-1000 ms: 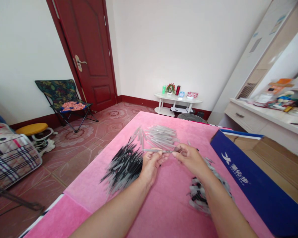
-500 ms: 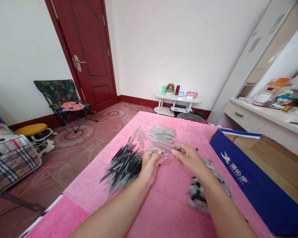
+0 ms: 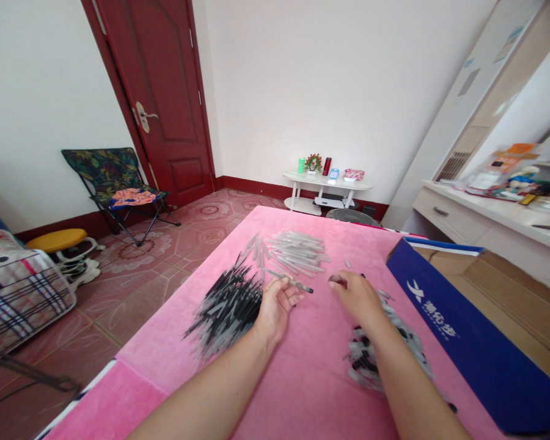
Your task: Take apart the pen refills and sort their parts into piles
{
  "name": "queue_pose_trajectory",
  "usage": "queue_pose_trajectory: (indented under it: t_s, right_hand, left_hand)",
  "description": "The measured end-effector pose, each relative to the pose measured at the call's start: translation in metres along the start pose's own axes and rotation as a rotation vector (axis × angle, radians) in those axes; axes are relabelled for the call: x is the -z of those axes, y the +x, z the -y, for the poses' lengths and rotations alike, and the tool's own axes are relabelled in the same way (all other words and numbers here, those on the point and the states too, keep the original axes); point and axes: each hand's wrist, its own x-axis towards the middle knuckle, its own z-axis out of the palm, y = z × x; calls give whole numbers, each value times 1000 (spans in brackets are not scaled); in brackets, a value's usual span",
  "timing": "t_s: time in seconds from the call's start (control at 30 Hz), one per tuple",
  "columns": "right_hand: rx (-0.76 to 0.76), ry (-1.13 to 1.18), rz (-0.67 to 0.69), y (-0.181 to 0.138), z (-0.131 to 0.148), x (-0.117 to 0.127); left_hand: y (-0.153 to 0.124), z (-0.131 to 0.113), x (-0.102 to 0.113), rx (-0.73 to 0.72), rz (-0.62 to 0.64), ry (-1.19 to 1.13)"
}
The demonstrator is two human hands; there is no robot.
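Note:
My left hand (image 3: 274,308) pinches a slim grey pen (image 3: 301,285) between thumb and fingers; its dark end points right and slightly down. Apart from it, my right hand (image 3: 358,298) has its thumb and forefinger closed on a small dark piece (image 3: 332,278), too small to name. Beside the left hand lies a pile of black and grey pen parts (image 3: 227,308). Beyond both hands is a heap of pale grey pen barrels (image 3: 297,249). Under my right forearm, partly hidden, sits a pile of short clear and black pieces (image 3: 365,357).
Everything lies on a pink cloth (image 3: 302,379) over the table. A blue open cardboard box (image 3: 458,330) stands along the right side. Small dark bits (image 3: 363,275) lie near the right hand. Further off are a folding chair (image 3: 114,171) and a white side table (image 3: 325,179).
My right hand has drawn away to the right from the pen, with a small dark piece at its fingertips. The pen in my left hand now tilts, its dark end lower.

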Motion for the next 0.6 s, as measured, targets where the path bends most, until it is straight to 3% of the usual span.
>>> queue_pose_trajectory:
  t_s: [0.2,0.3,0.6]
  right_hand:
    - [-190,-357,103,0,-22,8]
    - [-190,-388,129,0,-23,9]
    - [-187,-315,41,1,-25,-1]
  left_hand:
    - [-6,2,-7,84,111,60]
    - [-8,2,-10,99,176,95]
    - [-12,7,-8,150,273,358]
